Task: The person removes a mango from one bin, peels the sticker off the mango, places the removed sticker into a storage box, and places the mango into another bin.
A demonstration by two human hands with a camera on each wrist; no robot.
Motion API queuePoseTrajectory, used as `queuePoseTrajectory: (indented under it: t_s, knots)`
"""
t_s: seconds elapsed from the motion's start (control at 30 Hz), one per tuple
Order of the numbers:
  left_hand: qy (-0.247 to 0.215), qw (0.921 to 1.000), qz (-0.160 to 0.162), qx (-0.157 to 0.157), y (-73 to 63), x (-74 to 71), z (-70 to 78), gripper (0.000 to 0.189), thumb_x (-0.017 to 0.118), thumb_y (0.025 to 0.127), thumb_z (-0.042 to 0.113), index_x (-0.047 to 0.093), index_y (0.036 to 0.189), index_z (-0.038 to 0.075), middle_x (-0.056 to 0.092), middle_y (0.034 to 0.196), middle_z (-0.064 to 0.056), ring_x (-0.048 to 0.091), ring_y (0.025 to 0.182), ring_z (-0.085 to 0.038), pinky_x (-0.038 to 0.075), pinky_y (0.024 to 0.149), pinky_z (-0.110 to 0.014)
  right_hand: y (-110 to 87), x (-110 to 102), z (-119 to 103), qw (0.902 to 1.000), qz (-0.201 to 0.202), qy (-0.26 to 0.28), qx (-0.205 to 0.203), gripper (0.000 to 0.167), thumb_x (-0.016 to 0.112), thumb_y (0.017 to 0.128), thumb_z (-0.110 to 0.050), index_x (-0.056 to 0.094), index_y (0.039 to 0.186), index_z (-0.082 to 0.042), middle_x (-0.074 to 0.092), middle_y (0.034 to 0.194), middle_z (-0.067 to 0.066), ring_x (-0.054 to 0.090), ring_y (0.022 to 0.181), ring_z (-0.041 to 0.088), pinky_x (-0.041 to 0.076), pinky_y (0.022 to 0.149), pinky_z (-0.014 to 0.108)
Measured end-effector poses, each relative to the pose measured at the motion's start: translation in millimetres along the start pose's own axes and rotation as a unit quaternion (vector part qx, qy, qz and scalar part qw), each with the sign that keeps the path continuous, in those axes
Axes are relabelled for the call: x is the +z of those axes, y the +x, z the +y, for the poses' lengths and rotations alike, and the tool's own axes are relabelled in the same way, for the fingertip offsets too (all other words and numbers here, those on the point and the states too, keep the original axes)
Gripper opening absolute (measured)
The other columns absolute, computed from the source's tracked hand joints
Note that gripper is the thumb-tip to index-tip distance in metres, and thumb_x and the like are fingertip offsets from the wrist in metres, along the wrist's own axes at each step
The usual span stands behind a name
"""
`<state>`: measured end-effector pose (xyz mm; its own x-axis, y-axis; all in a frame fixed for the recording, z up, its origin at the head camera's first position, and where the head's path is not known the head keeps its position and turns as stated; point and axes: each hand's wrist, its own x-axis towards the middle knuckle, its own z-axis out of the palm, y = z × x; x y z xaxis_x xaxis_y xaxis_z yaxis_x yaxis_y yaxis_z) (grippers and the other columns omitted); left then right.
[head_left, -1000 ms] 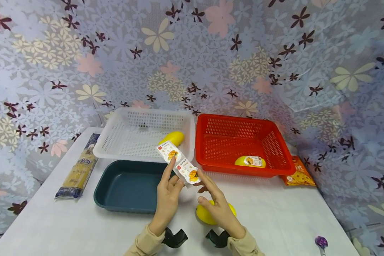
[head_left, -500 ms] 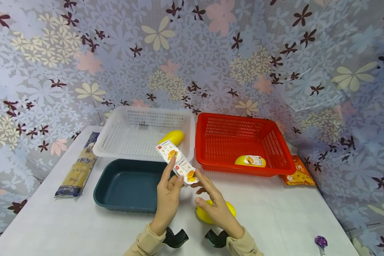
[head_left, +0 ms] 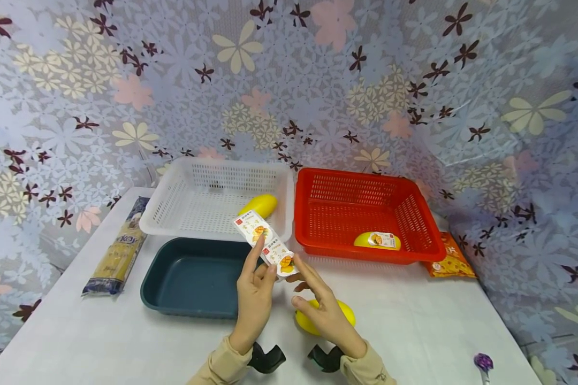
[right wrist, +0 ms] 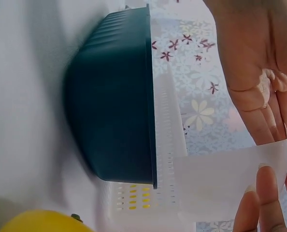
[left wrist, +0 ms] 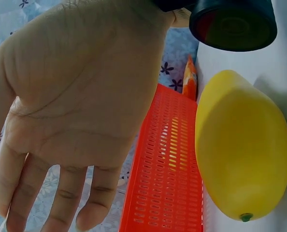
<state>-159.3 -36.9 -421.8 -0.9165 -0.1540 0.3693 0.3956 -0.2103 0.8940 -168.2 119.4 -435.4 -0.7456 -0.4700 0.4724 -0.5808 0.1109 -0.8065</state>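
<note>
A strip of two mango stickers [head_left: 266, 243] on white backing is held up in the head view. My left hand [head_left: 253, 302] grips it, index finger laid over its printed face. My right hand [head_left: 327, 313] pinches its near right end between index and other fingers, with the thumb apart. The left wrist view shows the right palm [left wrist: 80, 87], fingers nearly straight. In the right wrist view the strip's plain underside [right wrist: 225, 179] lies before my left hand [right wrist: 254, 67]. A yellow mango [head_left: 347, 315] sits on the table below my right hand, partly hidden by it.
Behind the strip, a white basket [head_left: 173, 203] holds a yellow mango [head_left: 265, 205]. The red basket [head_left: 337, 219] has a stickered mango [head_left: 363, 240]. Left are a teal tray [head_left: 192, 283] and a pasta packet [head_left: 118, 254]; right are an orange snack bag [head_left: 450, 259] and a lollipop [head_left: 483, 362].
Both hands keep their hold on the sticker strip. Its near right end has shifted slightly left, together with my right fingertips. The mangoes and containers stay in place.
</note>
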Motion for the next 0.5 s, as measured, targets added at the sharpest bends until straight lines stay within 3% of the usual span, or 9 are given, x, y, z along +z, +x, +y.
queuePoseTrajectory:
  t_s: [0.27, 0.43, 0.5]
  knots:
    - [0.005, 0.9999, 0.011, 0.0, -0.3, -0.1, -0.2, 0.06, 0.051, 0.095, -0.005, 0.032, 0.151, 0.01, 0.049, 0.14, -0.025, 0.065, 0.095, -0.006, 0.05, 0.069, -0.013, -0.6, 2.7, 0.3, 1.0, -0.001, -0.008, 0.001, 0.071, 0.059, 0.091, 0.0, 0.026, 0.153, -0.007, 0.034, 0.156, 0.009, 0.053, 0.114, 0.017, 0.049, 0.089, 0.029]
    - [0.016, 0.9996, 0.024, 0.006, -0.7, -0.6, -1.5, 0.06, 0.052, 0.094, -0.006, 0.034, 0.15, 0.007, 0.063, 0.119, -0.029, 0.059, 0.068, -0.003, 0.035, 0.05, -0.012, -1.3, 4.9, 0.7, 0.9998, -0.004, -0.002, 0.019, 0.071, 0.059, 0.092, -0.002, 0.025, 0.154, -0.011, 0.034, 0.155, 0.008, 0.053, 0.114, 0.016, 0.049, 0.089, 0.03]
    - [0.018, 0.9994, 0.029, 0.005, -0.7, -0.7, -2.4, 0.06, 0.053, 0.094, -0.007, 0.035, 0.149, 0.006, 0.067, 0.104, -0.024, 0.053, 0.059, -0.002, 0.029, 0.046, -0.015, -1.2, 5.5, 0.5, 0.9997, -0.004, 0.001, 0.025, 0.071, 0.059, 0.092, -0.002, 0.025, 0.154, -0.012, 0.034, 0.156, 0.007, 0.053, 0.115, 0.015, 0.049, 0.089, 0.029]
